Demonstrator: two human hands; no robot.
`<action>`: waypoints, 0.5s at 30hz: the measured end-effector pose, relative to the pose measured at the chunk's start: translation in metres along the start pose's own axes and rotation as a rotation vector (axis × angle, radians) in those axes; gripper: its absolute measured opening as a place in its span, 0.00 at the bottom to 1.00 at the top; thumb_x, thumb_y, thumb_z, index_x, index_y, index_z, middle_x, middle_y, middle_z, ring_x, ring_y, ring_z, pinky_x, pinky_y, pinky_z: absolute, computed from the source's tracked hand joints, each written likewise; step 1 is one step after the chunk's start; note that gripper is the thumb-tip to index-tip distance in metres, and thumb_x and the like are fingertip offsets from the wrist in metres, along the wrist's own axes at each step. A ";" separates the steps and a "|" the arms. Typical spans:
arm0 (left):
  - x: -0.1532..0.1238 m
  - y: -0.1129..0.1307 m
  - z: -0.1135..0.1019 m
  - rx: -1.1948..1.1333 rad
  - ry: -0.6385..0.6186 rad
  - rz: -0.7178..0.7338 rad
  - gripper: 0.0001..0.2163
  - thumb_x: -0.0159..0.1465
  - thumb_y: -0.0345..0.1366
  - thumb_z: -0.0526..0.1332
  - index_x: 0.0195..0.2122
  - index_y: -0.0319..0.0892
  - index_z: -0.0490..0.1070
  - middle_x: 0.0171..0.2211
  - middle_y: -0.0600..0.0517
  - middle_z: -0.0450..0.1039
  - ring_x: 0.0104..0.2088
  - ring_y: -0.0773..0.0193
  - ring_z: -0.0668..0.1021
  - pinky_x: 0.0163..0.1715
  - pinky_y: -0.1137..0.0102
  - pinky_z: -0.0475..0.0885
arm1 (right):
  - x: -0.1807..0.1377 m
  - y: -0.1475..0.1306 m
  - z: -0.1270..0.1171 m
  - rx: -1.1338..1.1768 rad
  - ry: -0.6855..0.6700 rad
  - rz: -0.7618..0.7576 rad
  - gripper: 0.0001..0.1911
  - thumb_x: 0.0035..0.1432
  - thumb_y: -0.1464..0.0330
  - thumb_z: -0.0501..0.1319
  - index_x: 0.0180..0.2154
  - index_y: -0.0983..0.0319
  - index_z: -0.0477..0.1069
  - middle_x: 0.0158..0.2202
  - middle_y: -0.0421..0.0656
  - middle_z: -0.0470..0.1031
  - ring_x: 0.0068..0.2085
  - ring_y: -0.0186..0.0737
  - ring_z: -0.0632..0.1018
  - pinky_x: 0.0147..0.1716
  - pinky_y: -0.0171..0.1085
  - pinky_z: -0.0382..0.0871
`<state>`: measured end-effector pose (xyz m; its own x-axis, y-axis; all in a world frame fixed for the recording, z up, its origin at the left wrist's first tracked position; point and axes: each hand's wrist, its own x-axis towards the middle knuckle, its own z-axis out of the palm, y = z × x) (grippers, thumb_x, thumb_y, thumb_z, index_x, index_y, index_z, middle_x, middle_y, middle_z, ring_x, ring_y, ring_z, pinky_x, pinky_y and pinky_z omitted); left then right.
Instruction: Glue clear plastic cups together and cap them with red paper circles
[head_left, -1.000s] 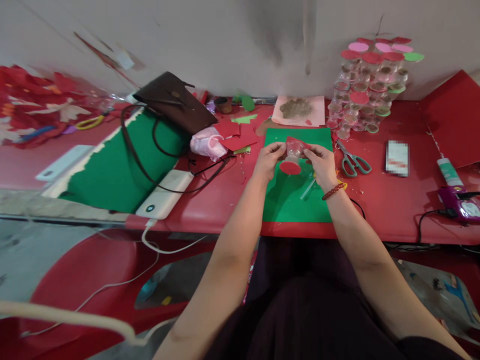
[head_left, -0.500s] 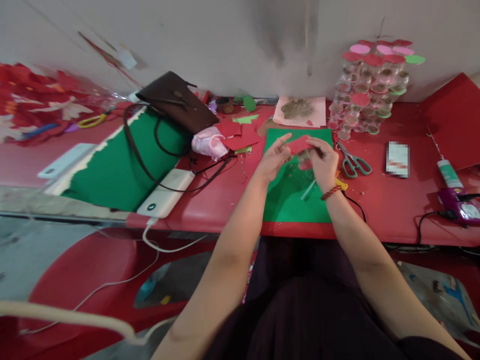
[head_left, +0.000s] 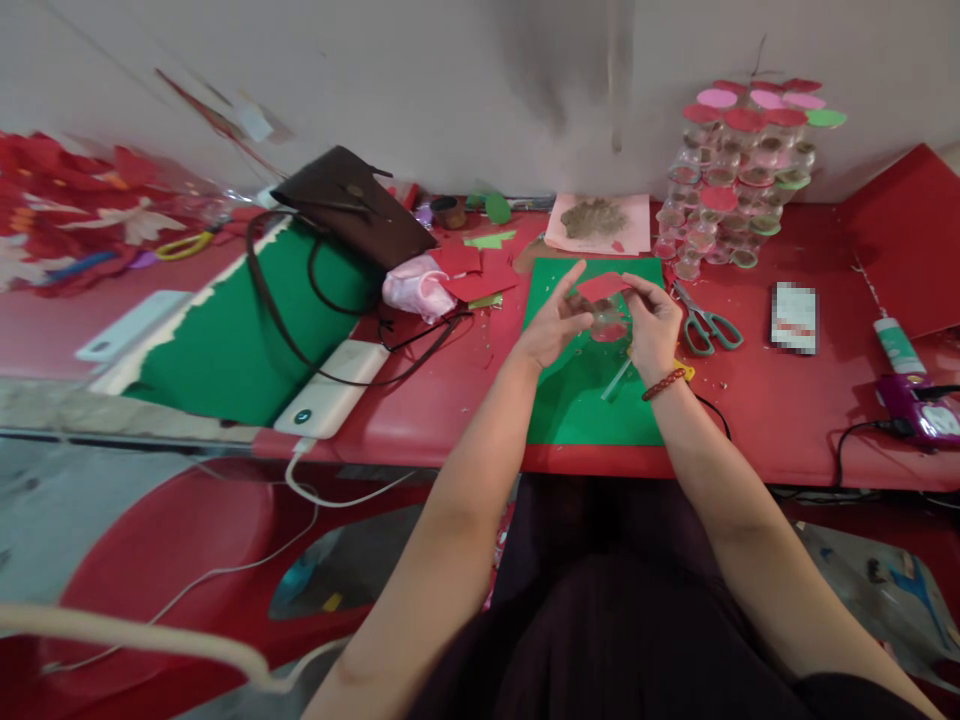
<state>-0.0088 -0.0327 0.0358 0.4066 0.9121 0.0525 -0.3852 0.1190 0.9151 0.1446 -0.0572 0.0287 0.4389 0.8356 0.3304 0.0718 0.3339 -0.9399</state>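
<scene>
Above a green sheet [head_left: 592,415] on the table, my two hands face each other. My right hand [head_left: 654,322] pinches the edge of a red paper piece [head_left: 602,288]. Just below the paper is a small clear plastic cup [head_left: 606,322], with red showing at its lower end. My left hand [head_left: 553,325] is curved around the cup's left side, thumb against it and index finger raised; its other fingers are partly hidden. Under my right wrist lies a yellow glue gun [head_left: 684,371], mostly covered, with a clear stick [head_left: 617,381] beside it.
Grey-handled scissors [head_left: 709,330] lie right of the green sheet. Behind stands a stack of clear cups with coloured discs [head_left: 720,200]. To the left are red paper scraps [head_left: 484,278], a brown bag [head_left: 356,205] and a white power strip [head_left: 334,388]. Cables trail off the table edge.
The red paper has tilted and now sits flatter above the clear cup, which shows more plainly. My left thumb has spread away from the index finger, toward the cup.
</scene>
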 end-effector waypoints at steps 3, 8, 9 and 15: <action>0.002 -0.007 0.003 0.019 0.009 0.009 0.42 0.45 0.32 0.81 0.63 0.54 0.71 0.46 0.51 0.83 0.50 0.57 0.84 0.51 0.67 0.76 | 0.000 0.001 -0.002 -0.056 -0.028 -0.037 0.14 0.62 0.71 0.58 0.43 0.56 0.82 0.49 0.45 0.83 0.52 0.42 0.82 0.58 0.46 0.76; 0.003 -0.004 0.001 0.125 0.105 0.089 0.32 0.48 0.31 0.78 0.56 0.51 0.78 0.43 0.51 0.83 0.48 0.57 0.84 0.50 0.67 0.77 | -0.002 -0.007 -0.008 -0.383 -0.169 -0.293 0.20 0.58 0.76 0.60 0.49 0.54 0.81 0.58 0.46 0.79 0.63 0.49 0.74 0.68 0.56 0.64; 0.003 -0.003 -0.001 0.124 0.104 0.102 0.28 0.48 0.32 0.78 0.52 0.50 0.79 0.43 0.51 0.83 0.48 0.58 0.84 0.50 0.67 0.76 | -0.002 -0.009 -0.009 -0.416 -0.190 -0.324 0.20 0.57 0.76 0.61 0.49 0.54 0.81 0.57 0.46 0.80 0.62 0.51 0.74 0.68 0.58 0.63; 0.009 -0.004 -0.016 0.055 0.136 0.007 0.15 0.52 0.45 0.78 0.33 0.43 0.79 0.33 0.52 0.81 0.33 0.63 0.82 0.35 0.71 0.75 | -0.005 -0.016 -0.005 -0.307 -0.199 -0.108 0.08 0.60 0.69 0.61 0.36 0.56 0.80 0.38 0.42 0.84 0.41 0.43 0.81 0.49 0.44 0.74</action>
<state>-0.0169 -0.0185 0.0265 0.2864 0.9581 0.0074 -0.3404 0.0946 0.9355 0.1459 -0.0689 0.0415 0.2334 0.8813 0.4109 0.3861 0.3038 -0.8710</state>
